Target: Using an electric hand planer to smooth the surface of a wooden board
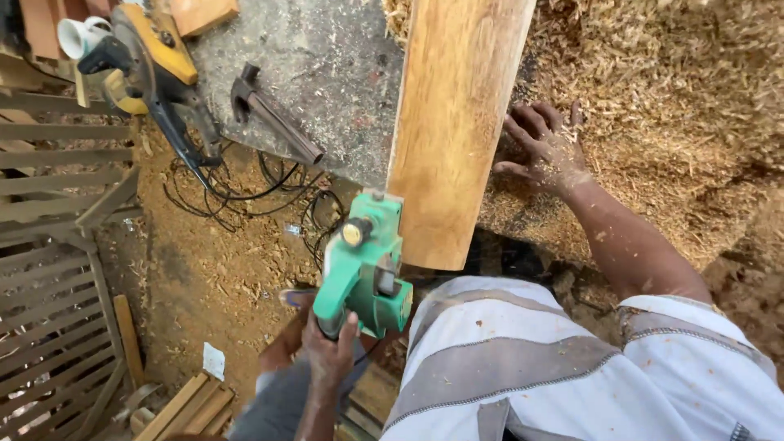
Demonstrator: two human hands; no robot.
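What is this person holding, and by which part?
The left hand grips the green electric planer by its rear handle. The right hand holds nothing, resting flat in the wood shavings.

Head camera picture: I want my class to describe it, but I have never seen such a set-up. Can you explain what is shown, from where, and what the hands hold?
The picture comes from a camera worn on a person's head, looking down past their grey-and-white shirt at their own two hands. No machine does the work; a person does.

The left hand grips the handle of a green electric planer, held beside the near end of a long wooden plank. The right hand lies flat, fingers spread, on a heap of wood shavings next to the plank.

The plank rests on a grey workbench. On the bench also lie a hammer and a yellow circular saw. Black cables trail on the sawdust-covered ground below.
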